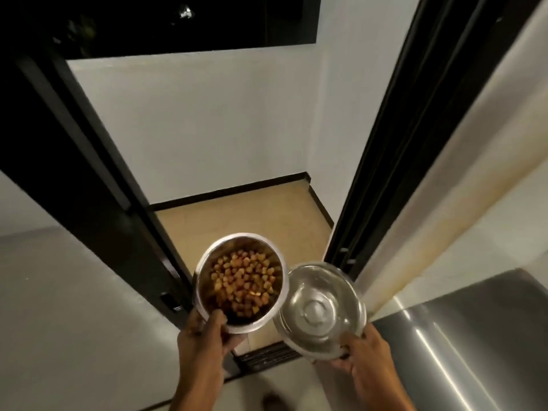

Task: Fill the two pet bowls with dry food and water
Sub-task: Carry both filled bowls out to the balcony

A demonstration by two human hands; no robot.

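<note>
The left hand [204, 336] is holding a shiny bowl [207, 268] by its near edge, with the thumb curling over the rim. Brown dry food [241, 280] is sitting in this bowl. The right hand [364, 357] is gripping a second bowl [320, 310] at its near rim, thumb on top and fingers under. I cannot tell if water is in it. The two bowls are hanging in the air just beside each other, above a tan floor [237, 221], between black door frames [385, 143].

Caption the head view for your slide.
Left hand holds a kibble bowl, right hand a second steel bowl, at a doorway.
</note>
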